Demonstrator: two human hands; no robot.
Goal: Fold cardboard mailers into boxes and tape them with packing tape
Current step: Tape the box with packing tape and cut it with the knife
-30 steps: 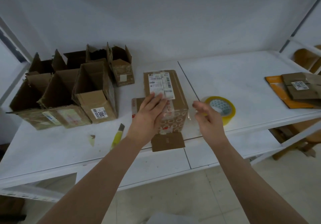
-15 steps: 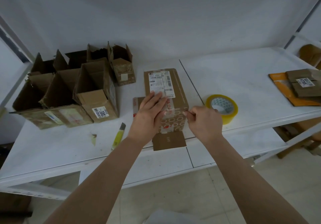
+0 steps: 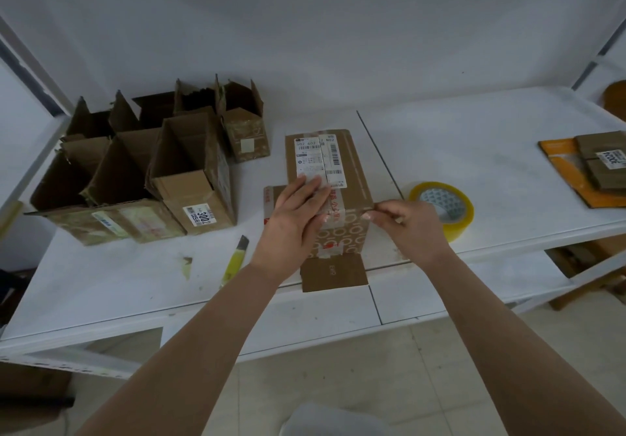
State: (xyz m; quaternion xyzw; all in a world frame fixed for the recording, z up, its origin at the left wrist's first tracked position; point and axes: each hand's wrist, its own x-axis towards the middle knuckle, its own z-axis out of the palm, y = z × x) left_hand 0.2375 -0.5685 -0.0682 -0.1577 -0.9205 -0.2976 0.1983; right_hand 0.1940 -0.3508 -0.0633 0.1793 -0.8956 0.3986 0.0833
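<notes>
Brown labelled cardboard box [image 3: 338,178] at bench [image 3: 474,137] centre, taping unfinished: left hand [image 3: 298,219] presses flat; right hand [image 3: 403,222] pinches its corner edge. Several opened brown cartons [image 3: 135,171] stand left; flat mailers [image 3: 596,164] remain right.

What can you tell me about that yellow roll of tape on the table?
The tape roll lies flat on the white table, hole upward. It looks like clear yellowish packing tape wound on a pale patterned core. It sits just beyond the right hand, which partly hides its near left edge. Whether they touch is unclear.
</notes>
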